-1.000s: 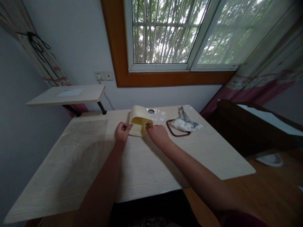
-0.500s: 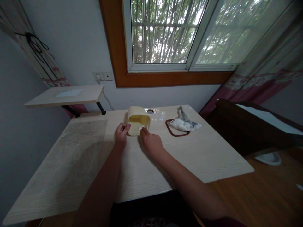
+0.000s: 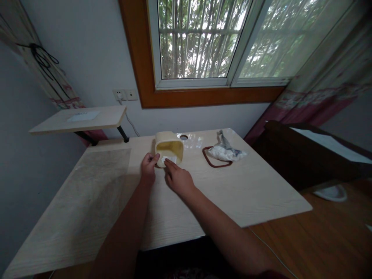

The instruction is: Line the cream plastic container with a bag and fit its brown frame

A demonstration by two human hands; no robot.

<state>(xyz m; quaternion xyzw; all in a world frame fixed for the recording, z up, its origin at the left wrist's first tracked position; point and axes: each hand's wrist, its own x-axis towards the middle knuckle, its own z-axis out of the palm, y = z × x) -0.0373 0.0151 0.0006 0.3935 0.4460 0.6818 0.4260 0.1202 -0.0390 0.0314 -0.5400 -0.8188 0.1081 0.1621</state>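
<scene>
A cream plastic box (image 3: 167, 136) lies on the table with its open mouth facing me, its yellowish inside showing. My left hand (image 3: 149, 166) grips the box's left wall near the front, thumb on the rim. Inside the mouth, a thin white piece that looks like tissue (image 3: 172, 159) rests against the lower wall. The fingers of my right hand (image 3: 178, 176) are pressed together on that white piece at the front edge. Its far side is partly covered by my fingertips.
Right of the box lie a brown rounded frame (image 3: 216, 166) and a clear plastic bag with white contents (image 3: 226, 153). A raised shelf (image 3: 110, 116) with a paper on it stands at the back left. The table (image 3: 247, 193) has a round hole behind the box.
My right hand has moved left along the box's front edge with the white piece. The box is tilted slightly differently; my left hand keeps its hold.
</scene>
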